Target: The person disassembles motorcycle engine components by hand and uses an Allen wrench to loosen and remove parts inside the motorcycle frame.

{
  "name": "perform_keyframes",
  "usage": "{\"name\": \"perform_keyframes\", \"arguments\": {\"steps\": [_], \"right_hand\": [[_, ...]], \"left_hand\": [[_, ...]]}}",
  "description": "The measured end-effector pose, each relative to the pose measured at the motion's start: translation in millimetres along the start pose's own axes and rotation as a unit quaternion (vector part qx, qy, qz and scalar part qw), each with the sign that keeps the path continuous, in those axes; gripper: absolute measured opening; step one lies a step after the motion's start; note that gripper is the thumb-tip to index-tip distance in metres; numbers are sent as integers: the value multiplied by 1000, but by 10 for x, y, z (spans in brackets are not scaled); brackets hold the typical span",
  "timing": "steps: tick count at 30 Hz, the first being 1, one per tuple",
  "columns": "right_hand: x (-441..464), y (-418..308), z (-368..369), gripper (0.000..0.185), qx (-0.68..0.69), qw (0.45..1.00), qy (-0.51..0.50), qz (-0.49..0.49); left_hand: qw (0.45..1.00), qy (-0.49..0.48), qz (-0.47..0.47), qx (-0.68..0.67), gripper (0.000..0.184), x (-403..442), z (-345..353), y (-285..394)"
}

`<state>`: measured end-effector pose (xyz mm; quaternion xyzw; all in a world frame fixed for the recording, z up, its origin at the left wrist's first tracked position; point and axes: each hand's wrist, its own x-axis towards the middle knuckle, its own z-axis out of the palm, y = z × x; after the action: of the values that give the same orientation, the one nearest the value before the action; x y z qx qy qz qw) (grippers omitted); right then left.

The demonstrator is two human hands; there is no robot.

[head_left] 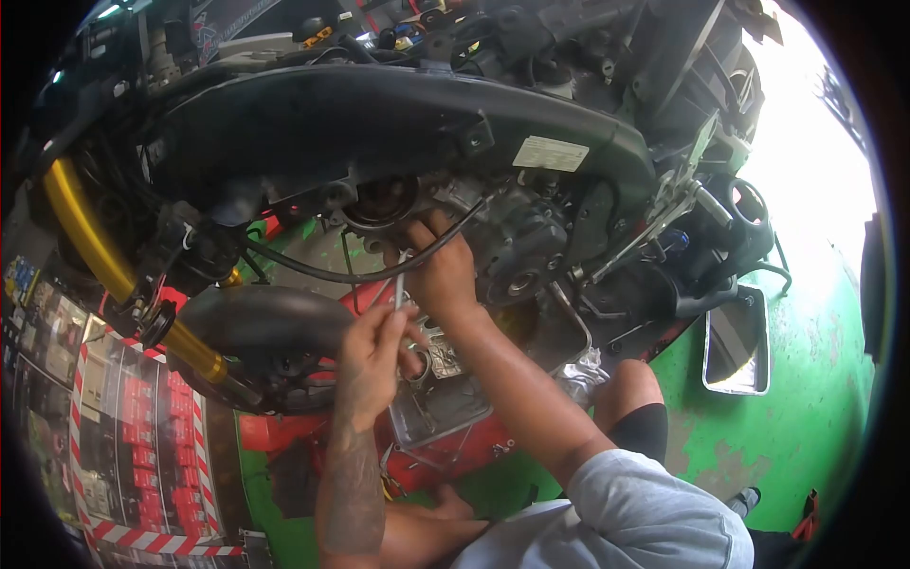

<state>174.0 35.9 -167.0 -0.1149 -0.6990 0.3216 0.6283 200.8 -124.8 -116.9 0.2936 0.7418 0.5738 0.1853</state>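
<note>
My left hand [374, 346] is closed around a slim silver rod-like tool [399, 286], whose upper end reaches up beside my right hand. The exact kind of tool is not clear. My right hand [444, 270] is up against the underside of the motorcycle engine [521, 247], fingers bent and their tips partly hidden among the parts. A black hose [332, 276] curves across just in front of those fingers. Above both hands sits a round dark opening [382, 204] in the engine. Below the left hand, a metal tray [441, 417] holds metal parts.
A long black body panel [379, 119] spans above the engine. Gold fork tubes [90, 232] and a dark wheel or fender [261, 327] stand at left. A red surface [474, 455] lies under the tray. Another metal tray [737, 341] rests on the green floor [806, 379].
</note>
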Motion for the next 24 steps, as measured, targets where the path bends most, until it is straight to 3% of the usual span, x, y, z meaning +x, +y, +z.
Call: {"name": "perform_keyframes", "arguments": {"steps": [5, 8, 12, 18, 24], "right_hand": [[0, 1, -16, 21, -1, 999, 15, -29], [30, -52, -12, 18, -12, 999, 20, -25], [13, -35, 64, 18, 7, 1000, 23, 3], [6, -67, 58, 22, -29, 996, 56, -60], [10, -64, 91, 22, -50, 996, 59, -50]], "left_hand": [[997, 41, -5, -70, 22, -341, -420, -620], [995, 91, 10, -27, 23, -417, -451, -731], [993, 97, 44, 41, 24, -493, -483, -715], [989, 95, 58, 93, 23, -549, -525, -817], [985, 92, 71, 125, 22, -607, -582, -847]]}}
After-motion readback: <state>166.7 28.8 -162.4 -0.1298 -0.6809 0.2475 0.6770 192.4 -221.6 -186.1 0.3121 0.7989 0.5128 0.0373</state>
